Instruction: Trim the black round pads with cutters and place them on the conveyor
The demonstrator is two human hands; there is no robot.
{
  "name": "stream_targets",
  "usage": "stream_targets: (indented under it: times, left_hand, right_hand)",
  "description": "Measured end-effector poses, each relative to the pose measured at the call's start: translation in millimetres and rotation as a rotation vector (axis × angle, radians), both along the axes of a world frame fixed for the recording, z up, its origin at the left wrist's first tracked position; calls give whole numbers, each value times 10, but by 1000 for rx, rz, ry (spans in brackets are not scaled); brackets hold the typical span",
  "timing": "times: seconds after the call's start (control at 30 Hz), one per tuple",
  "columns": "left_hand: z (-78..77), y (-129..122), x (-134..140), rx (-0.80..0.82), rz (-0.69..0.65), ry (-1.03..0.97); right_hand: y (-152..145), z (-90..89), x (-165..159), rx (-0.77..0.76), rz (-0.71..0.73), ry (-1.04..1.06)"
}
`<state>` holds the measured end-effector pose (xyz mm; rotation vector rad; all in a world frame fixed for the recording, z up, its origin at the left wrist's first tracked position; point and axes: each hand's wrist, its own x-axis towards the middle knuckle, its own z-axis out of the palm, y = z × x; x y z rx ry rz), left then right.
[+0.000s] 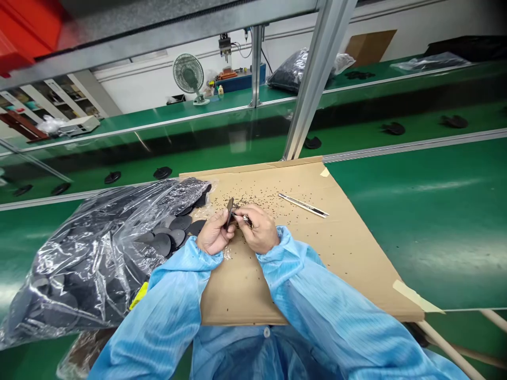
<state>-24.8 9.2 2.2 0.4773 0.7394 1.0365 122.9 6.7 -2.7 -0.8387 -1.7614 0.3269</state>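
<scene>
My left hand (pixel 214 233) is closed around a thin dark disc (pixel 229 212), held on edge above the cardboard. Facing it, my right hand (pixel 260 230) pinches a small shiny metal tool (pixel 247 220) whose kind I cannot make out. The tip of this tool is at the disc's side; whether it touches is too small to tell. Many tiny black bits (pixel 273 199) lie scattered on the cardboard sheet (pixel 317 264) around and beyond both hands. Loose dark discs (pixel 161 245) spill from a large transparent plastic bag (pixel 95 258) left of my left hand.
A white-and-black strip (pixel 303 205) lies on the cardboard to the right. Behind it runs a green conveyor belt (pixel 237 140) carrying several black round parts (pixel 162 172). A metal post (pixel 312 79) rises at the cardboard's far edge. A fan (pixel 189 74) stands farther back.
</scene>
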Motion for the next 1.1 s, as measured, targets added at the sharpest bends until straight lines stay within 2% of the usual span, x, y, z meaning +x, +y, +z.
stream_targets:
  times: [0.1,0.2,0.27,0.37,0.43,0.53,0.6,0.63,0.73,0.8,0.87,0.93,1.0,1.1]
  left_hand:
    - [-24,3,21,17,0,3]
    - [-58,19,41,53,56,46]
    - [-62,33,56,88,154,117]
    - [-19,95,75,135,326,287]
    - [42,216,73,163,393,381]
    - [179,594,26,273,467,617]
    - [291,956,-29,372,523,840]
    - [346,1148,-56,450,545,1024]
    - [461,1634,-89,637,503,1467]
    - [454,1799,-43,669,441,1554]
    - [377,1805,45,669,396,1546]
    - [264,1669,142,665,364,1524]
    - [165,1432,216,635,310,1453]
    - [97,979,271,548,212,1198]
  right_hand:
    - [-3,-15,-27,-16,-19,20]
    - [20,-33,-47,-74,-12,86]
    - [52,-55,-46,-146,-45,167]
    - [115,-97,-23,-295,-189,329]
    - [151,-114,-4,-373,-272,420]
    - [171,-112,8,-426,-301,476]
    - [163,-101,4,-440,-281,474]
    - [156,-95,1,-447,-270,471]
    - [139,-82,3,-476,-237,465]
    - [136,-75,14,-497,-225,472]
    - [141,-65,30,-520,-226,483]
    - [150,-55,44,-554,-233,500]
    - [160,-50,51,-601,-249,521]
    - [170,-64,40,-646,-297,513]
